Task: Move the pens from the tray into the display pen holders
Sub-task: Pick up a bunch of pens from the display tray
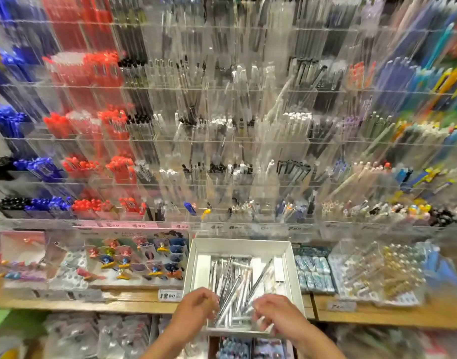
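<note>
With our left hand [199,305] and right hand [272,313] curled among the loose pens [235,283], grip unclear, the tray [196,265] overhanging the shelf edge may tip.

White tray [193,257] w/ silver-white pens [235,281]; clear holders [222,141], wood shelf [377,317].

A wooden shelf [134,305] ran across the lower part of the view. On it, at the left, lay a pink flat pack [21,251] and, right of that, a card of small colourful figurines [142,257]. Further right on the shelf sat teal packets [314,270] and clear bags of gold-coloured trinkets [377,270]. White price tags [170,295] were fixed to the front edge of the shelf; one read 12.90. Below the shelf hung clear plastic packets [98,335], too blurred to tell what they held.
</note>
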